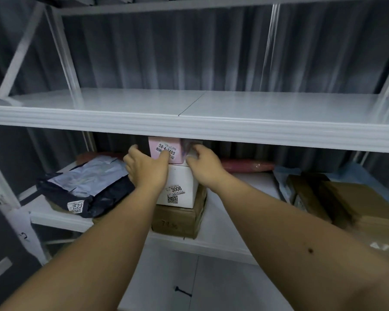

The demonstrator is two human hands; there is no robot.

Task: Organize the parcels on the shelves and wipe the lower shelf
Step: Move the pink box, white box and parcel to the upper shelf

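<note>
Both hands reached under the ribbed front lip of the white metal upper shelf [193, 102], whose smooth painted boards met at a thin seam. The left hand [147, 170] clasped the left side of a small pink box [164, 151], its thumb lying across the box's printed white label. The right hand [203, 163] gripped the box's right side, fingers curled round a crinkled, glossy edge. The pink box sat on top of a matte white carton [179, 189] bearing a barcode sticker, which in turn rested on a flat brown cardboard box [177, 221]. This stack stood mid-left on the lower shelf [225, 230]. To its left lay a soft, wrinkled black-and-grey plastic mailer [85, 187]. At the far right sat blurred brown cardboard parcels [346, 205], and a reddish roll [247, 166] lay against the corrugated back wall.
</note>
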